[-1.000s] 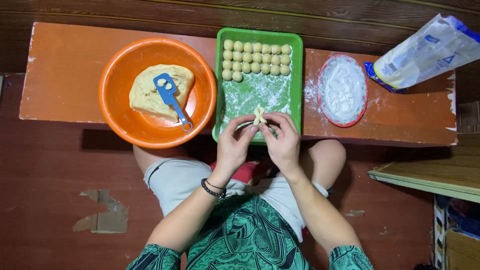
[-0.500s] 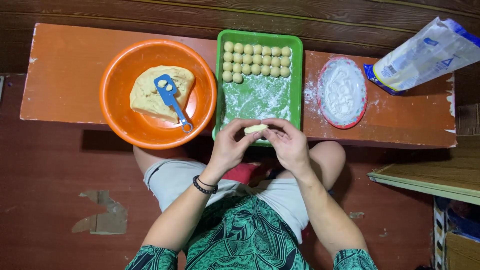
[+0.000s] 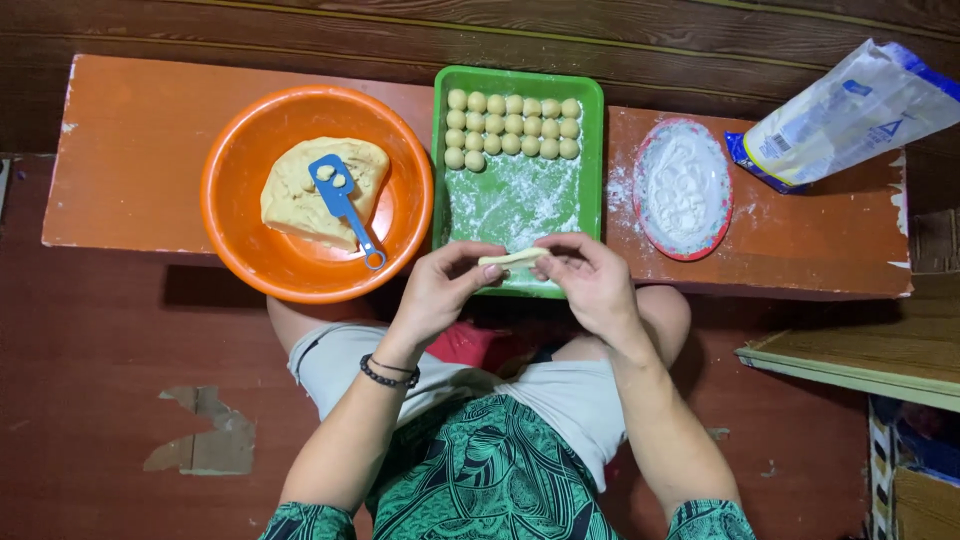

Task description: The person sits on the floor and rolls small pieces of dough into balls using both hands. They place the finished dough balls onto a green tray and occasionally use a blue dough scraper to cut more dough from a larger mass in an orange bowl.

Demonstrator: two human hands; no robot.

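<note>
Both hands are pinching a short strip of dough [image 3: 513,258] between fingertips, left hand [image 3: 445,288] and right hand [image 3: 592,280] holding its ends over the near edge of the floured green tray [image 3: 590,160]

An orange plastic bowl [image 3: 250,255] holds a pale yellow lump of dough [image 3: 300,195] with a blue plastic cutter [image 3: 342,203] on it. The tray [image 3: 592,190] is bright green, dusted white with flour, and carries cream dough balls [image 3: 512,125]. A red-rimmed plate [image 3: 650,225] is filled with white flour. The tabletop [image 3: 130,150] is reddish orange. The bag [image 3: 850,110] is white with blue. The garment [image 3: 480,470] is green with a dark leafy pattern.
</note>
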